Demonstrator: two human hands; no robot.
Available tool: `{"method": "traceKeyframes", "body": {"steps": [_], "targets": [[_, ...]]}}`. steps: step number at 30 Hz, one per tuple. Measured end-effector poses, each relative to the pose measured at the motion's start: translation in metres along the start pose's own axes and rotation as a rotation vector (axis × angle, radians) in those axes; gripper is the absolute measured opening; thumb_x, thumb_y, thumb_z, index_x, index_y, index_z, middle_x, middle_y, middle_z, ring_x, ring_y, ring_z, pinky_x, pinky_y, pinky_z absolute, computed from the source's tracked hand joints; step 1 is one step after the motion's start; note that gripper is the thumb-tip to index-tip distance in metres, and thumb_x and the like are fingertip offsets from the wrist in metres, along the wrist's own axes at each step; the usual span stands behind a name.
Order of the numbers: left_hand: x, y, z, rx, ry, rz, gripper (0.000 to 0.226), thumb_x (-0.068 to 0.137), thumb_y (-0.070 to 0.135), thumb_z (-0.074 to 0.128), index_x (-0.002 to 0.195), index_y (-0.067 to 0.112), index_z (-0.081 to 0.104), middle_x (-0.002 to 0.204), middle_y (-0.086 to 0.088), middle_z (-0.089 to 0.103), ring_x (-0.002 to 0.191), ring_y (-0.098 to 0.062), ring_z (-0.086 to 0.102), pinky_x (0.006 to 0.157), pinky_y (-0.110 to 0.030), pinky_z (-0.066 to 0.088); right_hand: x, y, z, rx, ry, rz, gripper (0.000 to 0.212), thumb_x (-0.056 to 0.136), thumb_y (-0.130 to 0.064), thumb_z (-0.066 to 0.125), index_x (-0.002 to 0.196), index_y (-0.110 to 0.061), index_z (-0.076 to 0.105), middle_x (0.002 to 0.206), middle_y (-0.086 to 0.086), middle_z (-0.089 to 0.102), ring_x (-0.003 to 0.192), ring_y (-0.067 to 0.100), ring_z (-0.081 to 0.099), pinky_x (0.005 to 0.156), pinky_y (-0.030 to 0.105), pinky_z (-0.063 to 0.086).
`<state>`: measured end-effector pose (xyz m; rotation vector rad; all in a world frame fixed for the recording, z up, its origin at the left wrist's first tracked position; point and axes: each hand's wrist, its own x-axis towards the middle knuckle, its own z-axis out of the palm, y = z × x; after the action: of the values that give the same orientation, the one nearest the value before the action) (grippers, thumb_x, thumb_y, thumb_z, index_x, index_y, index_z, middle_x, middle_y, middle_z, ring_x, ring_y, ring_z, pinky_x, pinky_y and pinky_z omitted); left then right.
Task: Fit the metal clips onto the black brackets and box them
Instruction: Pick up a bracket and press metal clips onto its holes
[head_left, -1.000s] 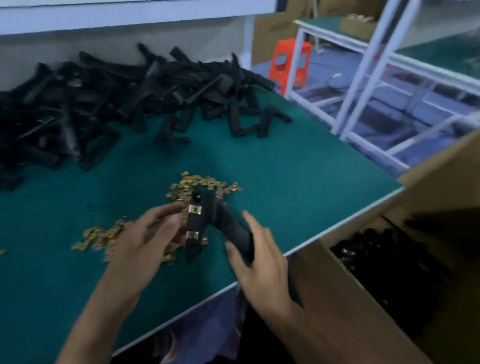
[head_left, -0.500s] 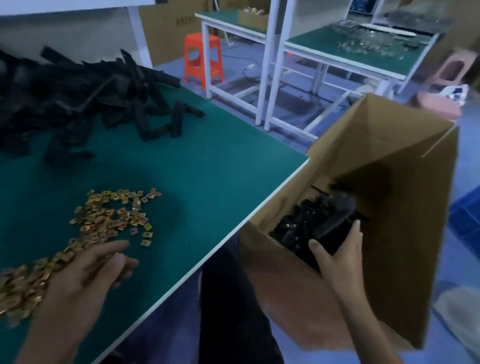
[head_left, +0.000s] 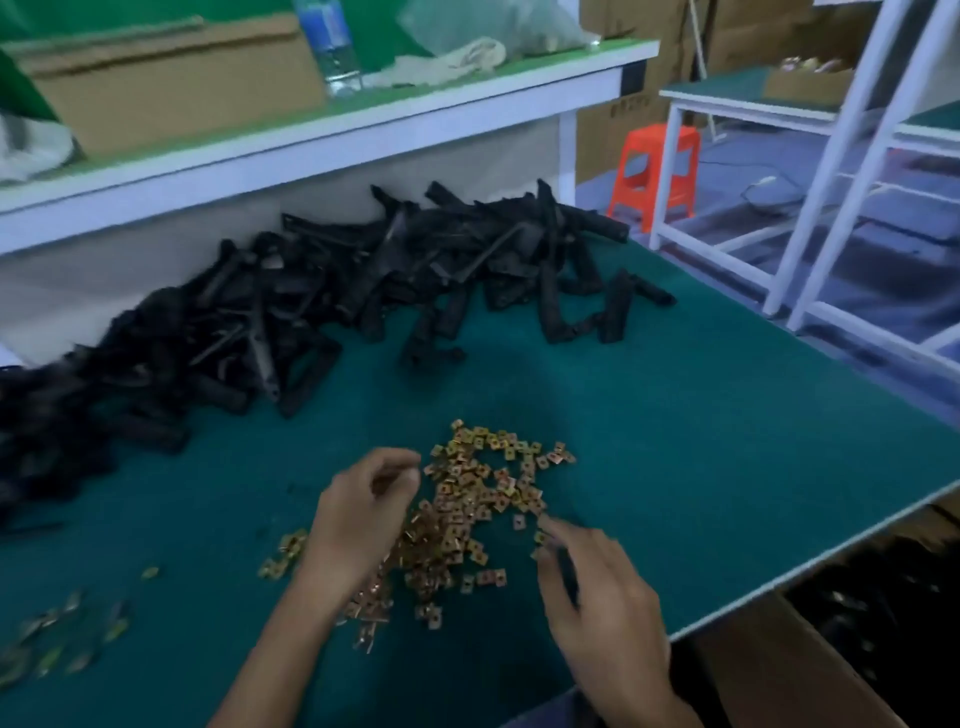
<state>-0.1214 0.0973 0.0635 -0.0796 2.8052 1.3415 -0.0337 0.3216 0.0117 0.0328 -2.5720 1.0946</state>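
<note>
Gold-coloured metal clips lying scattered in a loose heap, lower centre. Angled black brackets lying tangled in a long pile, left to upper centre. Cardboard box sitting lower right, holding more brackets.

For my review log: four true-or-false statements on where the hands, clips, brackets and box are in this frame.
1. The left hand and the right hand are both at the metal clips. True.
2. One hand holds a black bracket. False: neither does; the black brackets lie piled at the back of the table.
3. The cardboard box stands on the table. False: it sits below the table's edge, on the right.
4. An orange stool stands on the floor beyond the table. True.
</note>
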Motion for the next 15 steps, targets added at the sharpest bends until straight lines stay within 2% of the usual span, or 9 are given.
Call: {"method": "traceKeyframes", "body": {"steps": [1, 3, 5, 6, 8, 10, 12, 14, 15], "targets": [[0.017, 0.001, -0.001, 0.039, 0.019, 0.003, 0.012, 0.101, 0.039, 0.058, 0.109, 0.044, 0.065, 0.103, 0.030, 0.064, 0.096, 0.012, 0.059, 0.081, -0.017, 0.046, -0.001, 0.000, 0.004, -0.058, 0.051, -0.018, 0.031, 0.087, -0.021, 0.077, 0.116, -0.029, 0.071, 0.097, -0.016, 0.066, 0.089, 0.011, 0.066, 0.066, 0.028, 0.054], [0.056, 0.004, 0.000, 0.093, 0.087, 0.011, 0.014, 0.101, 0.039, 0.057, 0.109, 0.032, 0.067, 0.098, 0.023, 0.064, 0.092, 0.006, 0.060, 0.075, -0.015, 0.044, -0.002, 0.003, 0.009, -0.099, 0.146, 0.000, 0.027, 0.082, -0.018, 0.079, 0.106, -0.029, 0.073, 0.090, -0.014, 0.067, 0.081, 0.011, 0.067, 0.061, 0.025, 0.050], [0.095, 0.012, 0.006, 0.075, 0.146, -0.059, 0.035, 0.100, 0.046, 0.055, 0.094, 0.014, 0.068, 0.085, 0.005, 0.069, 0.084, -0.015, 0.068, 0.071, -0.029, 0.052, -0.002, 0.006, 0.010, -0.106, 0.219, -0.013, 0.016, 0.091, -0.022, 0.067, 0.103, -0.030, 0.074, 0.086, -0.014, 0.067, 0.077, 0.012, 0.067, 0.064, 0.025, 0.046], [0.113, 0.016, 0.011, 0.023, 0.154, -0.121, 0.047, 0.099, 0.051, 0.055, 0.087, 0.007, 0.067, 0.080, -0.005, 0.071, 0.080, -0.024, 0.070, 0.071, -0.037, 0.056, -0.002, 0.007, 0.011, -0.114, 0.232, -0.021, 0.017, 0.094, -0.026, 0.060, 0.102, -0.030, 0.074, 0.084, -0.014, 0.066, 0.074, 0.011, 0.066, 0.064, 0.024, 0.046], [0.144, 0.026, 0.023, -0.205, 0.152, -0.282, 0.055, 0.095, 0.056, 0.061, 0.081, 0.003, 0.064, 0.077, -0.012, 0.073, 0.069, -0.027, 0.071, 0.073, -0.045, 0.062, 0.000, 0.005, 0.011, -0.128, 0.239, -0.054, 0.026, 0.092, -0.035, 0.051, 0.099, -0.029, 0.074, 0.081, -0.015, 0.064, 0.069, 0.010, 0.064, 0.057, 0.021, 0.045], [0.167, 0.036, 0.033, -0.512, 0.145, -0.470, 0.050, 0.092, 0.052, 0.068, 0.098, 0.003, 0.060, 0.082, -0.016, 0.073, 0.062, -0.023, 0.069, 0.067, -0.042, 0.064, 0.002, 0.003, 0.012, -0.133, 0.250, -0.048, 0.028, 0.090, -0.037, 0.049, 0.096, -0.029, 0.076, 0.079, -0.015, 0.065, 0.067, 0.009, 0.064, 0.054, 0.022, 0.047], [0.184, 0.039, 0.036, -0.783, 0.180, -0.574, 0.041, 0.097, 0.037, 0.067, 0.118, 0.006, 0.050, 0.086, -0.017, 0.068, 0.063, -0.021, 0.066, 0.060, -0.036, 0.063, 0.003, 0.002, 0.013, -0.136, 0.280, -0.041, 0.027, 0.088, -0.037, 0.051, 0.093, -0.030, 0.076, 0.075, -0.015, 0.063, 0.063, 0.008, 0.060, 0.052, 0.020, 0.043], [0.193, 0.035, 0.034, -0.942, 0.263, -0.606, 0.032, 0.102, 0.022, 0.060, 0.126, 0.003, 0.052, 0.084, -0.013, 0.061, 0.064, -0.021, 0.062, 0.053, -0.030, 0.059, 0.003, 0.002, 0.014, -0.150, 0.299, -0.035, 0.025, 0.087, -0.037, 0.053, 0.090, -0.030, 0.077, 0.070, -0.015, 0.059, 0.059, 0.006, 0.054, 0.047, 0.020, 0.040], [0.195, 0.031, 0.031, -0.938, 0.299, -0.608, 0.031, 0.103, 0.020, 0.056, 0.127, 0.001, 0.053, 0.082, -0.012, 0.059, 0.063, -0.020, 0.060, 0.051, -0.029, 0.057, 0.003, 0.003, 0.015, -0.163, 0.298, -0.035, 0.025, 0.087, -0.038, 0.053, 0.090, -0.030, 0.076, 0.070, -0.015, 0.058, 0.059, 0.006, 0.054, 0.045, 0.021, 0.041]]}}
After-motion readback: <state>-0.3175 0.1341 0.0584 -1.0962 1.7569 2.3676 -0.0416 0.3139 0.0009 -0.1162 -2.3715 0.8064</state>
